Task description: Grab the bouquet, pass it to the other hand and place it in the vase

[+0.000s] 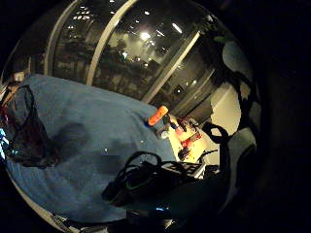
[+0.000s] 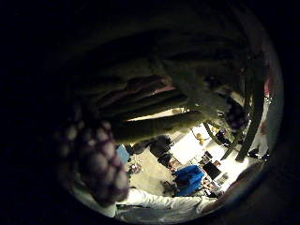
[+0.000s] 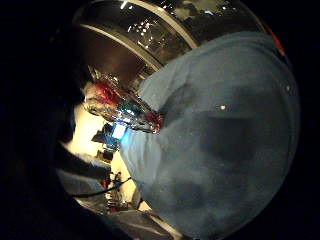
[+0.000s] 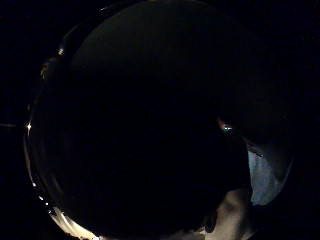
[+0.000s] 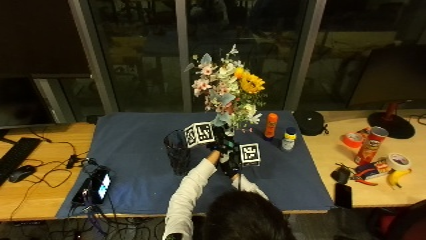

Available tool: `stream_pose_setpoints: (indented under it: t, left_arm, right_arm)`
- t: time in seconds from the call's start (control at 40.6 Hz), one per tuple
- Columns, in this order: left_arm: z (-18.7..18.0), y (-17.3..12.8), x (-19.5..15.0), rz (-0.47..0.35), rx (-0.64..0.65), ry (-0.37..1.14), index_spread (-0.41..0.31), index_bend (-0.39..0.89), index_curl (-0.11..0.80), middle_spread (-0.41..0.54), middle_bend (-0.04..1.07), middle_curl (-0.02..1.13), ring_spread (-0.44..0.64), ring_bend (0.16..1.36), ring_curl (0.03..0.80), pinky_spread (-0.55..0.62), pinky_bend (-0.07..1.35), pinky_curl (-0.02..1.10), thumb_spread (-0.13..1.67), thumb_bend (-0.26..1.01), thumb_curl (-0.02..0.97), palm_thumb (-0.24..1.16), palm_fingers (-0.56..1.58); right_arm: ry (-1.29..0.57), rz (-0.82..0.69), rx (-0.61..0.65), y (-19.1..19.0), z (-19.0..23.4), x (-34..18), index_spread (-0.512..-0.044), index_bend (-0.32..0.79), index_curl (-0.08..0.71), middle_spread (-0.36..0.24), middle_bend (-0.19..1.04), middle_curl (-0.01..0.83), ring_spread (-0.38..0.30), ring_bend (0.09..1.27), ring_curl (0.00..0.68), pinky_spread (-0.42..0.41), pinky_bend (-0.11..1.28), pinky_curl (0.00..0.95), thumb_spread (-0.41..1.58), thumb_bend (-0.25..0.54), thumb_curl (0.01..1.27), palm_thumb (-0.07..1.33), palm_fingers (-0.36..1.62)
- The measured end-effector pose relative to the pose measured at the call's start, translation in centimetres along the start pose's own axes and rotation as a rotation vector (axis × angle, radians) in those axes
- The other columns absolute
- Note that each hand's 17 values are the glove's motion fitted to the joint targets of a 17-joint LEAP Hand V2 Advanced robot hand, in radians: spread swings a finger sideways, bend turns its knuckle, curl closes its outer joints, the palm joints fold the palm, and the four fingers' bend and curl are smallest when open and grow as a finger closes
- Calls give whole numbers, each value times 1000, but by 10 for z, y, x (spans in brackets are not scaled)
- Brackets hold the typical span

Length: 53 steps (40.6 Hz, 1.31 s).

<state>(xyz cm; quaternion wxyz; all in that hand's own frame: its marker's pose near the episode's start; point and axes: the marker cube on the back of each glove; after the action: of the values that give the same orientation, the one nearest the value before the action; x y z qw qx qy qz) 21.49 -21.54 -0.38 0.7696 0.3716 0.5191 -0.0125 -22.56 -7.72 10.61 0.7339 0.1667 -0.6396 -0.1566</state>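
Observation:
A bouquet [image 5: 226,90] of pink, white and yellow flowers stands upright in the air above the blue cloth [image 5: 133,145]. Both gloved hands meet at its stems. My left hand [image 5: 217,145] grips them, and green stems [image 2: 154,126] and a purple bud cross close in front of its palm. My right hand [image 5: 233,162] sits just below, also closed round the stems, and its thumb side view is dark. The dark see-through vase [image 5: 177,150] stands empty on the cloth, just left of the hands. It also shows as the vase [image 1: 24,131] and the vase [image 3: 122,107].
An orange bottle [image 5: 271,125], a small bottle [image 5: 288,139] and a black pouch [image 5: 309,121] stand right of the bouquet. A chips can [image 5: 375,142], tape rolls and a banana [image 5: 397,177] lie far right. A phone with cables [image 5: 100,185] is at the cloth's left front.

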Motion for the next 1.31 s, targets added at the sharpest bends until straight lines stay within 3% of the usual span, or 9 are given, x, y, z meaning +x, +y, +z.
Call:
stream_pose_setpoints:
  t: [0.123,0.246,0.37,0.518,0.592,0.789,1.134,1.257,1.306]
  left_arm:
    - [-19,-22,10,-8,39,7,-272,331,390,-330,727,569,-366,866,446,-400,665,461,964,25,435,729,1440]
    - [-49,-50,21,12,94,-15,-295,342,422,-353,749,580,-381,884,460,-420,687,474,915,3,469,763,1408]
    - [-82,-79,31,29,151,-37,-304,347,448,-366,761,587,-387,895,469,-430,699,483,880,-15,496,781,1393]
    - [-116,-109,37,41,189,-38,-311,341,472,-375,772,591,-391,902,475,-436,709,489,850,-23,522,788,1381]
    - [-131,-122,35,32,193,-32,-313,338,482,-377,775,592,-392,904,477,-434,712,492,838,-22,535,793,1378]
    - [-165,-144,23,5,253,-63,-317,324,508,-379,782,594,-394,905,481,-431,721,496,811,-26,559,796,1371]
    - [-172,-142,-13,-19,256,-91,-322,300,541,-370,778,593,-394,901,483,-428,726,499,786,-29,591,797,1362]
    - [-167,-97,-73,-124,4,-97,-325,285,548,-370,764,590,-391,900,483,-437,737,500,854,-66,557,698,1361]
    - [-166,-66,-114,-208,-174,-140,-283,129,510,-348,697,576,-377,887,475,-428,759,497,887,-117,497,557,1155]
  right_arm:
    - [55,76,-91,-3,-13,6,-218,121,532,-148,578,573,-164,874,519,-233,829,524,783,-43,597,937,973]
    - [191,43,-144,-14,-34,13,-219,121,500,-113,530,547,-135,754,482,-128,615,474,882,-29,580,910,703]
    - [250,-35,-215,-29,-53,6,-217,97,448,-86,474,514,-120,677,441,-34,536,421,928,-31,564,885,618]
    - [269,-26,-250,-45,-75,-9,-211,74,393,-50,369,472,-75,609,413,93,523,398,970,-36,541,842,398]
    - [343,83,-226,-52,-90,-10,-216,76,369,-16,322,452,-35,570,398,142,527,393,986,-35,530,823,273]
    - [437,112,-156,-72,-122,-21,-243,102,319,40,250,414,52,476,356,218,527,379,1020,-51,489,741,65]
    - [469,118,-162,-73,-130,-38,-250,138,287,67,220,382,114,442,313,249,469,341,1042,-32,403,599,73]
    - [449,122,-211,-62,-134,-30,-244,139,283,71,215,378,121,432,310,249,457,338,1046,-27,390,596,79]
    - [442,128,-233,-55,-139,-24,-242,145,283,71,217,376,124,427,307,249,448,335,1047,-26,386,596,90]
